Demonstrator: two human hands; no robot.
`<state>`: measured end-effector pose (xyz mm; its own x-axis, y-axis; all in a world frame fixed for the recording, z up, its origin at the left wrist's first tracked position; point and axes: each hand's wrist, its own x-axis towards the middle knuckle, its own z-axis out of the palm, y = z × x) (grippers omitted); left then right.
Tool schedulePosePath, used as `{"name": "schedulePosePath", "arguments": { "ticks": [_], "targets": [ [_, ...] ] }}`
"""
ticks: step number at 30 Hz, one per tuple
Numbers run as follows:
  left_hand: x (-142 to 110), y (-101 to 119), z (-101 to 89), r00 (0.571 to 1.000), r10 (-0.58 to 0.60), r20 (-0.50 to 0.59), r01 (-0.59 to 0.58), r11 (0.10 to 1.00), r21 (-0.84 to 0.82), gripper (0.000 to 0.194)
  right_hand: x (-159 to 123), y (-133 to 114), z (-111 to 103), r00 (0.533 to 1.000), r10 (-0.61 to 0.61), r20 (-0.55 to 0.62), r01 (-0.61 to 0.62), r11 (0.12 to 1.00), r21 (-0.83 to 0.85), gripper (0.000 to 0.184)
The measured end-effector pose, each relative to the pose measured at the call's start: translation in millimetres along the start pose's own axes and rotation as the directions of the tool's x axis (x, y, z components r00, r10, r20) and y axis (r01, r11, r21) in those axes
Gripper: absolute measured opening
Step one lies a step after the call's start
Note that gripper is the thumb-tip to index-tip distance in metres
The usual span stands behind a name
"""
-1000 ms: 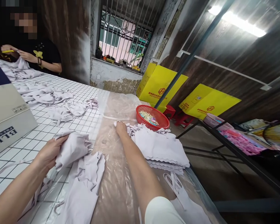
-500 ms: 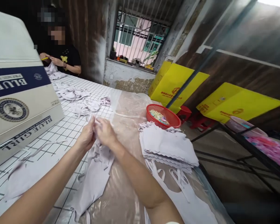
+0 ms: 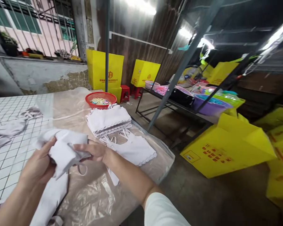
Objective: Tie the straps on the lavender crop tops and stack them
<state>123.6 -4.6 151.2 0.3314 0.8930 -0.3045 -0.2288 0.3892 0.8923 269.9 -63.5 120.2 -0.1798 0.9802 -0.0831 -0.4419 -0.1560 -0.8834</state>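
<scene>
A pale lilac camisole (image 3: 66, 150) is bunched up in front of me, with a thin strap looping down below it. My left hand (image 3: 41, 164) is closed on its left side, thumb on top. On the right side, my right hand (image 3: 95, 149) pinches the cloth, fingers partly hidden beneath. Under my hands another pale garment (image 3: 53, 194) lies on the table. Just beyond my right hand, a strappy camisole (image 3: 136, 146) with a scalloped hem is spread flat. A neat stack of the same garments (image 3: 110, 119) sits behind it.
Clear plastic sheeting (image 3: 101, 197) covers the table's right part; loose garments (image 3: 9, 127) lie on the grid-patterned left part. A red basket (image 3: 97, 106) of small pieces stands behind the stack. To the right are a rack with tubs (image 3: 209, 106), a slanting metal post (image 3: 166, 95) and yellow boxes (image 3: 226, 147).
My view has swung right, so the white carton and the co-worker have left it. Both hands now hold a bunched camisole up above the table, nearer the stack.
</scene>
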Motion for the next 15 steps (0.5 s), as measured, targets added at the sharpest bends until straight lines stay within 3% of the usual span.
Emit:
{"name": "schedulePosePath", "arguments": {
  "ticks": [3, 5, 7, 9, 11, 13, 15],
  "targets": [
    [-8, -33, 29.2, 0.996, -0.061, 0.069, 0.061, 0.998, -0.007, 0.02, -39, 22, -17, 0.973, 0.03, -0.229, -0.005, 0.994, 0.112, 0.064],
    [-12, -58, 42.5, 0.977, -0.073, 0.198, 0.061, 0.996, 0.065, 0.033, -68, 31, -35, 0.902, 0.042, -0.429, 0.013, 0.992, 0.125, 0.055],
    [-13, -84, 49.0, 0.927, -0.1, 0.361, 0.016, 0.974, 0.228, 0.044, -103, 32, -56, 0.772, 0.014, -0.635, 0.064, 0.993, 0.1, 0.044],
    [-10, -109, 49.8, 0.853, -0.155, 0.498, -0.092, 0.895, 0.436, 0.051, -144, 28, -75, 0.594, -0.043, -0.803, 0.119, 0.992, 0.035, 0.034],
    [-2, -134, 47.7, 0.841, -0.141, 0.523, -0.246, 0.76, 0.601, 0.052, -186, 19, -88, 0.446, -0.101, -0.889, 0.145, 0.989, -0.04, 0.028],
    [6, -156, 45.6, 0.864, -0.025, 0.503, -0.389, 0.602, 0.697, 0.044, -223, 8, -93, 0.364, -0.149, -0.92, 0.136, 0.985, -0.106, 0.025],
    [14, -172, 44.8, 0.849, 0.103, 0.517, -0.5, 0.473, 0.726, 0.032, -248, -4, -97, 0.331, -0.201, -0.922, 0.094, 0.979, -0.18, 0.025]
  ]
}}
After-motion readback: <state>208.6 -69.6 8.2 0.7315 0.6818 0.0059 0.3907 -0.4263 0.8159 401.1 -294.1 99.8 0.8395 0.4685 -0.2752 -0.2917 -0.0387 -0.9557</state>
